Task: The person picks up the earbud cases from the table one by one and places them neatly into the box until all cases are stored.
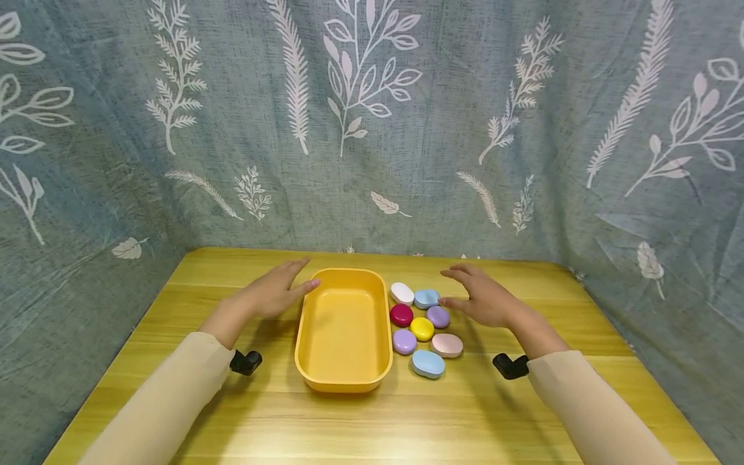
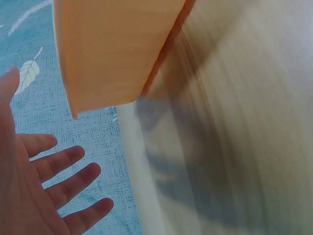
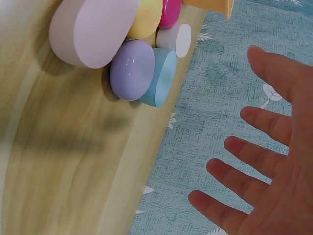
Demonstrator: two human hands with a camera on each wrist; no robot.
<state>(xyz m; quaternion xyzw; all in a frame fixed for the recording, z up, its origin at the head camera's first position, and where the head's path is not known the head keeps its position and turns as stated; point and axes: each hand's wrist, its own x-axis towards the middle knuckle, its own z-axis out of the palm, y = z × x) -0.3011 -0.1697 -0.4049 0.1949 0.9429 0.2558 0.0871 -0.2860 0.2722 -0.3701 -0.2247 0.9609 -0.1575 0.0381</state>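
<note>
A yellow-orange rectangular tray (image 1: 344,342) with a raised rim sits on the table, nothing inside it. My left hand (image 1: 276,290) hovers by its upper left rim, fingers spread; the left wrist view shows the same hand (image 2: 54,186) beside the tray wall (image 2: 112,49). To the tray's right lie several smooth soap-like pieces: white (image 1: 402,294), dark red (image 1: 402,315), yellow (image 1: 422,329), pink (image 1: 447,345), a front light blue oval (image 1: 428,364) and lilac rounds (image 1: 404,341). Near the back blue oval (image 1: 426,298), my right hand (image 1: 479,297) holds nothing, its fingers apart.
The wooden table (image 1: 256,426) ends at the back against a blue-green leaf-print curtain (image 1: 244,129), which also hangs along both sides. A black wrist-camera mount (image 1: 247,363) sits at the left cuff and another mount (image 1: 511,366) at the right.
</note>
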